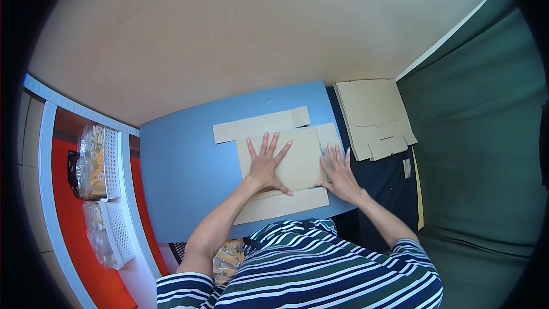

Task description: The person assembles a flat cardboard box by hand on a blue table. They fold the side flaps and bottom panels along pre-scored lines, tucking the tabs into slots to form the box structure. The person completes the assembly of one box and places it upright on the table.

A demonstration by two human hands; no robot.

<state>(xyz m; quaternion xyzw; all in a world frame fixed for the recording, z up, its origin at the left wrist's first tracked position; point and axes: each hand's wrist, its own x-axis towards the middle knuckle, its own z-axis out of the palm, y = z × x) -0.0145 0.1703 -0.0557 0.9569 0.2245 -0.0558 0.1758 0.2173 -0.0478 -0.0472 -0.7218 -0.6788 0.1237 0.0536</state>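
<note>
Left hand and right hand, both grips opened flat, clasping nothing, touch one flapped cardboard sheet; two perforated baskets left.

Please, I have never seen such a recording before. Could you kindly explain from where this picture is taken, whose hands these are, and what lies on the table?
There is no robot here. A person wears two wide fisheye cameras on the head; this picture is from the left one, looking down, so edges bend. The left hand and right hand are the wearer's own, bare. Both rest with fingers spread on an unfolded piece of cardboard, the right one near its right flap; neither grips anything. The cardboard lies on a blue table. Beyond the table's right edge is a stack of flat cardboard; at far left are white baskets with clear packs.
</note>
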